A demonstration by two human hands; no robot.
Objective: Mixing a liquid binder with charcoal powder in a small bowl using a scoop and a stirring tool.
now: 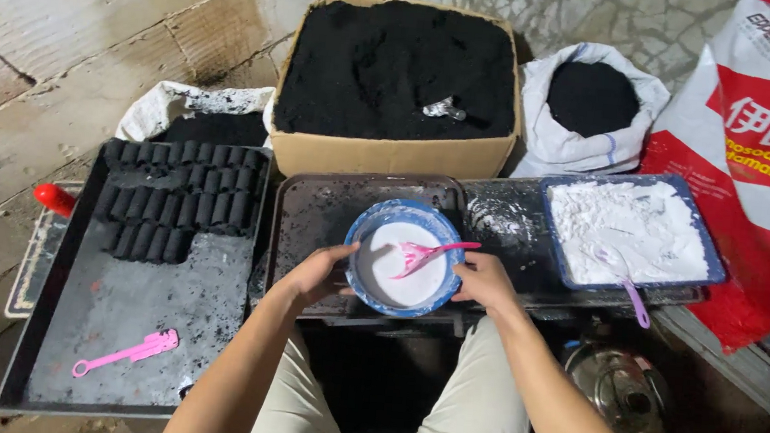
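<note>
A round blue bowl [367, 229] with white liquid sits on a dirty black tray [311, 210] in front of me. A pink fork-like utensil [433, 252] lies across the bowl's inside, its handle over the right rim. My left hand [317, 274] grips the bowl's left rim. On the right rim, my right hand [485, 281] holds the bowl just below the pink handle.
A blue tray of white powder [630, 230] with a purple spoon [633, 299] lies right. A long black tray [130, 315] on the left holds rows of black briquettes [178, 198] and a pink fork [127, 353]. Behind stand a cardboard box [390, 157] and a white sack [590, 100] of black powder.
</note>
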